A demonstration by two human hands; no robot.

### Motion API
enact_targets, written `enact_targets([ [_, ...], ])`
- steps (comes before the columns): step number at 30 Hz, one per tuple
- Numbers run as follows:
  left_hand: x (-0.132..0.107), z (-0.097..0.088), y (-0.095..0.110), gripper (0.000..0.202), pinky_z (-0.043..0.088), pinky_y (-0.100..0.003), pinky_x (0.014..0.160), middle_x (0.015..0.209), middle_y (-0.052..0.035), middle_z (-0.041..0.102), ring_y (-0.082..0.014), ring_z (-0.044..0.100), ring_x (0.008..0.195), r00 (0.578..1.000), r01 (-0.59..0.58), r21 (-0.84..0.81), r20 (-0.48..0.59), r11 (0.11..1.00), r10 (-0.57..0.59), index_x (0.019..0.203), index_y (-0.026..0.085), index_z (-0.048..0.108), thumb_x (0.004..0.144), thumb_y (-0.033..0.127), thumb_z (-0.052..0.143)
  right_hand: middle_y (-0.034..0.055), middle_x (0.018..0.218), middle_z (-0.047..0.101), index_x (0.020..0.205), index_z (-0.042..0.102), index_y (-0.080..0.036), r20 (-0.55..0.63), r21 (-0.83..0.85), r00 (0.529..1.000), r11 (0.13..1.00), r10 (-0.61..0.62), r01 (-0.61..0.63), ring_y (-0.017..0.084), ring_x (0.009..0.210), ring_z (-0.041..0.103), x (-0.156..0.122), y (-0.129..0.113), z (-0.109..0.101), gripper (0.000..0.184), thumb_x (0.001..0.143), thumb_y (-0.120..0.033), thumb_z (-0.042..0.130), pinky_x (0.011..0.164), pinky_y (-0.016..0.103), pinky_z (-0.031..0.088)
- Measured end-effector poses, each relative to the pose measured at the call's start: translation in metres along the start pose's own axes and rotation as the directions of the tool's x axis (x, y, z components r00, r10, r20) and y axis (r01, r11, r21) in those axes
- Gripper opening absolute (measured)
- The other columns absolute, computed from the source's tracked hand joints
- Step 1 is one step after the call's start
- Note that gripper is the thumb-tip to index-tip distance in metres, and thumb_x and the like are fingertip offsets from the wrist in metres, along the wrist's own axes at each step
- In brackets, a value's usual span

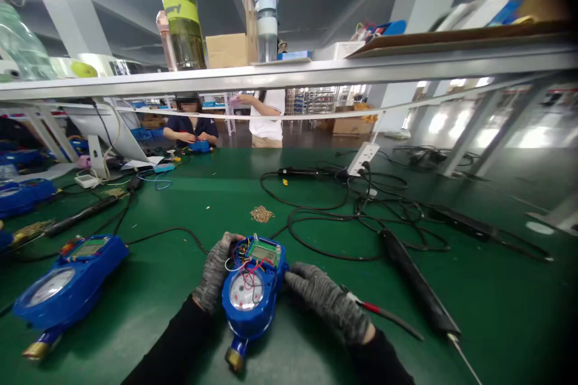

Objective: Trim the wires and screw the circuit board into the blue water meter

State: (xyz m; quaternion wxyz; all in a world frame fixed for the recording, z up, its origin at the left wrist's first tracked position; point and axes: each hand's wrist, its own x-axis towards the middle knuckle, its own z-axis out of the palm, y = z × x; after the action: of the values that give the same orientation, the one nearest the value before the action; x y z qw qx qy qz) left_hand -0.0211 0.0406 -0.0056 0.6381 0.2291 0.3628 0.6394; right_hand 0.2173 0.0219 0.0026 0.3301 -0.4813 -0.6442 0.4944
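Note:
A blue water meter (250,308) lies on the green bench in front of me, its brass pipe end toward me. Its top compartment shows a small display on a circuit board (265,252), with loose red, yellow, white and black wires running over the round dial. My left hand (215,274), in a grey knit glove with bare fingertips, grips the meter's upper left side. From the other side, my right hand (327,298), gloved alike, holds the meter's right edge with its fingers. Beyond the meter sits a small pile of brass-coloured screws (262,213).
Another blue meter (72,283) lies at left. Red-and-black handled pliers (383,313) and a black electric screwdriver (418,283) lie at right, near tangled cables and a power strip (362,158). A shelf (289,76) crosses overhead. Two people are across the bench.

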Motion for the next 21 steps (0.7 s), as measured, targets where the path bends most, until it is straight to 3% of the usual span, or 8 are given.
enact_targets([
  [3,-0.003,0.008,-0.004,0.048,0.055,-0.041,0.092,0.098,-0.0100,0.077,-0.0285,0.072,0.095,0.992,0.090,-0.016,0.085,0.996,-0.089,0.103,0.015,0.071,0.075,0.052,0.078,0.0114,0.105,0.072,0.103,0.069,-0.018,-0.106,-0.106,0.994,0.994,0.000,-0.011,0.028,0.101,0.066,0.001,-0.004,-0.002,0.037,0.085,-0.051,0.064,0.096,0.044,0.049],
  [6,-0.012,0.016,-0.009,0.055,0.053,-0.048,0.096,0.102,-0.0137,0.076,-0.0343,0.070,0.104,0.977,0.157,-0.027,0.149,0.987,-0.151,0.108,0.014,0.070,0.075,0.057,0.076,0.0105,0.122,0.069,0.123,0.062,-0.020,-0.082,-0.096,0.995,0.994,-0.053,0.045,0.028,0.114,0.063,-0.002,-0.013,-0.002,0.045,0.091,-0.052,0.059,0.103,0.044,0.047],
  [9,-0.017,0.019,-0.011,0.052,0.052,-0.044,0.099,0.107,-0.0108,0.075,-0.0315,0.069,0.107,0.982,0.136,-0.043,0.135,0.990,-0.129,0.108,0.015,0.069,0.077,0.057,0.075,0.0087,0.138,0.061,0.135,0.054,-0.024,-0.029,0.041,0.991,0.990,-0.131,0.132,0.027,0.129,0.055,-0.004,-0.018,0.001,0.049,0.093,-0.049,0.060,0.111,0.044,0.042],
  [14,-0.018,0.013,-0.018,0.053,0.057,-0.040,0.088,0.098,-0.0088,0.075,-0.0266,0.071,0.091,0.998,0.060,-0.040,0.020,0.997,-0.060,0.103,0.016,0.069,0.074,0.059,0.077,0.0132,0.145,0.055,0.143,0.043,-0.024,0.105,0.386,0.985,0.918,-0.140,0.089,0.029,0.132,0.054,-0.007,-0.016,0.009,0.064,0.088,-0.039,0.072,0.110,0.049,0.043],
  [19,-0.023,0.005,-0.025,0.053,0.058,-0.037,0.080,0.095,-0.0073,0.075,-0.0252,0.071,0.088,0.999,0.025,-0.024,-0.046,0.999,-0.026,0.101,0.017,0.068,0.074,0.062,0.075,0.0105,0.137,0.062,0.138,0.044,-0.026,0.178,0.477,0.974,0.878,-0.139,0.038,0.029,0.127,0.058,-0.010,-0.021,0.018,0.068,0.082,-0.034,0.080,0.108,0.047,0.045],
  [21,-0.024,0.005,-0.025,0.054,0.058,-0.038,0.080,0.095,-0.0076,0.075,-0.0259,0.071,0.088,0.999,0.020,-0.007,-0.032,1.000,-0.020,0.101,0.017,0.069,0.075,0.063,0.074,0.0094,0.133,0.063,0.134,0.047,-0.026,0.135,0.460,0.982,0.886,-0.134,0.057,0.029,0.123,0.060,-0.011,-0.021,0.020,0.065,0.080,-0.036,0.081,0.105,0.045,0.048],
])
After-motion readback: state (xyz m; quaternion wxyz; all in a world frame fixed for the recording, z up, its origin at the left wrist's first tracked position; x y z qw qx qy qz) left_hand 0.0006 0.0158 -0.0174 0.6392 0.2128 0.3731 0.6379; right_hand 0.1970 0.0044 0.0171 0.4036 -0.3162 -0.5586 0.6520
